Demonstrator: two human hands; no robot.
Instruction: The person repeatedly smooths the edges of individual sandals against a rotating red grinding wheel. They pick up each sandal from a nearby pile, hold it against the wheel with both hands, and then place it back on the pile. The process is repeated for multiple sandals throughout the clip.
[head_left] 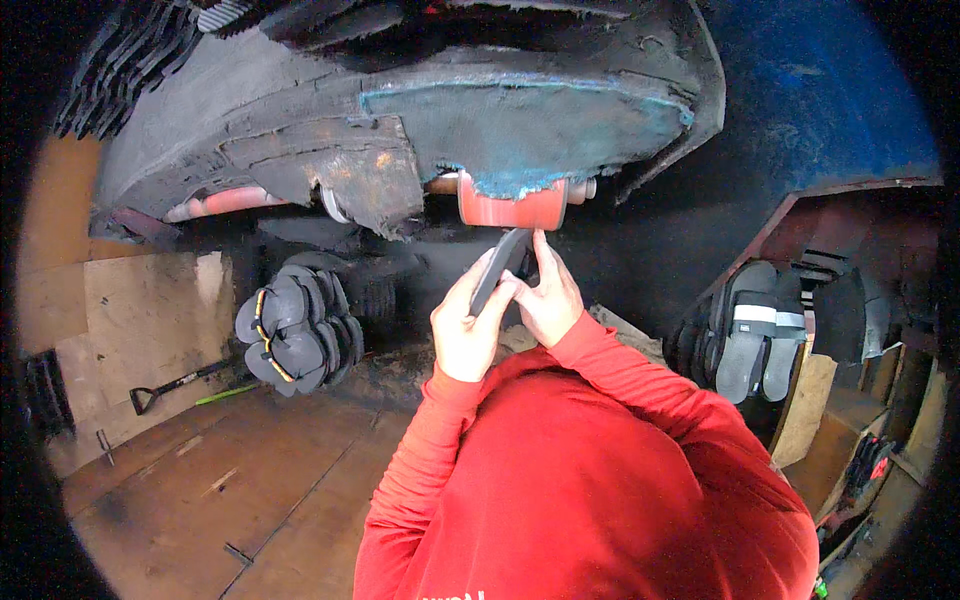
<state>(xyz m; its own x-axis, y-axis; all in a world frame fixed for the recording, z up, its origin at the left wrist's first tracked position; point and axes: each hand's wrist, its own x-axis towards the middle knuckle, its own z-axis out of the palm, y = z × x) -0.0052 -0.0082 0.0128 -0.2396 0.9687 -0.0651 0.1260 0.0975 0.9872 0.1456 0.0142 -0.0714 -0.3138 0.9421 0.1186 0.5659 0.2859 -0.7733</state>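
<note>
Between my two hands is a dark grey sandal sole, seen edge-on (500,272). My left hand (463,327) grips its left side, with fingers and thumb closed on it. From the right, my right hand (549,302) also clasps the sole, one finger pointing up near its upper end. That end is right under a red sanding drum (512,209); I cannot tell whether the two touch. A dusty grey and blue cover (530,130) hangs over the drum's top.
Left of me is a bundle of dark flip-flops (290,335). Slide sandals (745,335) are stacked at the right beside wooden boards (803,412). A second reddish roller (228,203) shows under the machine's left side. A black-handled tool (165,390) and green stick (226,394) lie near the wall.
</note>
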